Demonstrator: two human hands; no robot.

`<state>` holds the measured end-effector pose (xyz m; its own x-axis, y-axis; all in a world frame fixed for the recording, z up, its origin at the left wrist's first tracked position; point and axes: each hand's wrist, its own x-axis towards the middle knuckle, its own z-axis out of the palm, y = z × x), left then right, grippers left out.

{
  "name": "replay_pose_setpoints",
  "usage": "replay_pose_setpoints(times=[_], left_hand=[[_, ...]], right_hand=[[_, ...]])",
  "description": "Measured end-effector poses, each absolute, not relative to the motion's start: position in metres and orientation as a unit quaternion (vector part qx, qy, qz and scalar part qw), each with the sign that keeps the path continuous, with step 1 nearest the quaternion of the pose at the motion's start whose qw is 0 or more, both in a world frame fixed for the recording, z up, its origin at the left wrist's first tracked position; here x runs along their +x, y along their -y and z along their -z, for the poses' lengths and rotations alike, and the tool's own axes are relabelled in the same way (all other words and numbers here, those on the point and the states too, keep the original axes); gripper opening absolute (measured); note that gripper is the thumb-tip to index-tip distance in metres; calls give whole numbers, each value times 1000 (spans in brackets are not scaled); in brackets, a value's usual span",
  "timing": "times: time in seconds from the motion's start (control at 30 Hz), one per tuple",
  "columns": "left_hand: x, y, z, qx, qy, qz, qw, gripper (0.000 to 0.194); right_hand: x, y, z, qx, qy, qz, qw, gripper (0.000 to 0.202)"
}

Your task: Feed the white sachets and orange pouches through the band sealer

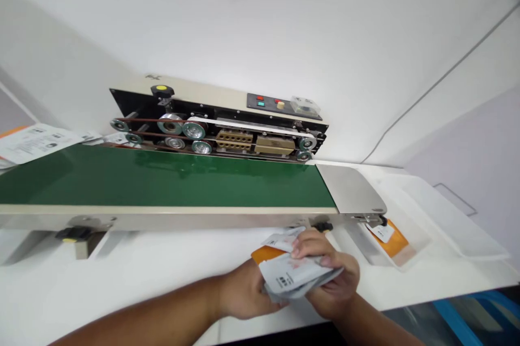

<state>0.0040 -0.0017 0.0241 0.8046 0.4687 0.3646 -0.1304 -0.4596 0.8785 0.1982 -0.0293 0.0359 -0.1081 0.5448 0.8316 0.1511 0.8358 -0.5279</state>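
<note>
Several white and orange pouches (290, 275) are bunched between my two hands, just in front of the machine's front edge. My left hand (247, 292) grips them from the left and below, its fingers mostly hidden behind the pouches. On the right side, my right hand (333, 275) is closed round them, with its fingers bent over the upper face. Behind my hands lies the green conveyor belt (170, 178) of a sealing machine (219, 113), whose rollers and control buttons face me. A metal plate (351, 189) extends from the belt's right end.
At the right, a white tray (422, 237) holds an orange and white pouch (392, 237), beside a translucent white lid or tray (467, 227). More printed pouches (38, 143) lie at the belt's far left. A blue-edged crate (459, 319) shows at the bottom right.
</note>
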Motion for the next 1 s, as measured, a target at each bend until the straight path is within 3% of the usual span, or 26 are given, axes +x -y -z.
replay_pose_setpoints(times=[0.1, 0.23, 0.53, 0.8, 1.0], left_hand=[[4, 3, -21, 798, -79, -274, 531, 50], [5, 5, -13, 811, -121, -244, 519, 53], [5, 9, -4, 824, -180, -191, 502, 21], [7, 8, -9, 831, -221, -198, 470, 33], [5, 7, -10, 824, -209, -177, 496, 36]], right_hand=[[208, 29, -22, -239, 764, -143, 582, 58], [217, 25, -7, -256, 770, -133, 569, 64], [218, 17, 11, -281, 743, -176, 582, 55], [213, 22, 17, -302, 649, -285, 638, 48], [210, 18, 18, -333, 577, -393, 633, 47]])
